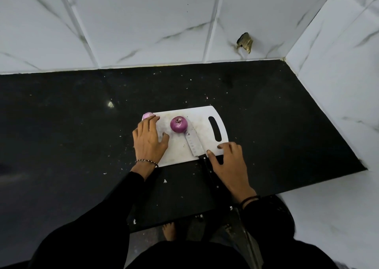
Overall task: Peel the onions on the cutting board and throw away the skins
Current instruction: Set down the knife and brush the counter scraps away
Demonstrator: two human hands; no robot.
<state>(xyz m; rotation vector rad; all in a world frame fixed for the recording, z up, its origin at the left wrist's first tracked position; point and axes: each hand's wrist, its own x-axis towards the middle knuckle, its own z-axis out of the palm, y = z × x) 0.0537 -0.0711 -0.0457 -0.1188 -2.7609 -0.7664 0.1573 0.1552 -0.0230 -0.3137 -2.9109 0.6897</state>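
Note:
A white cutting board point(205, 114) lies on the black counter. A purple onion point(178, 124) stands in the board's middle, still in its skin. A second, paler onion point(148, 115) sits at the board's far left corner, partly hidden by my fingers. My left hand point(149, 140) lies flat on the board's left side with straight fingers, fingertips touching the pale onion. A knife point(193, 145) lies on the board, blade tip near the purple onion, black handle over the near edge. My right hand point(228, 164) rests with spread fingers on the board's near right corner, beside the knife handle.
The black counter point(71, 125) carries small scattered crumbs. White marbled tile walls point(143, 22) rise behind and to the right, with a broken hole point(244, 42) in the back wall. The counter's near edge runs just below my forearms; the floor and a bare foot point(169, 230) show beneath.

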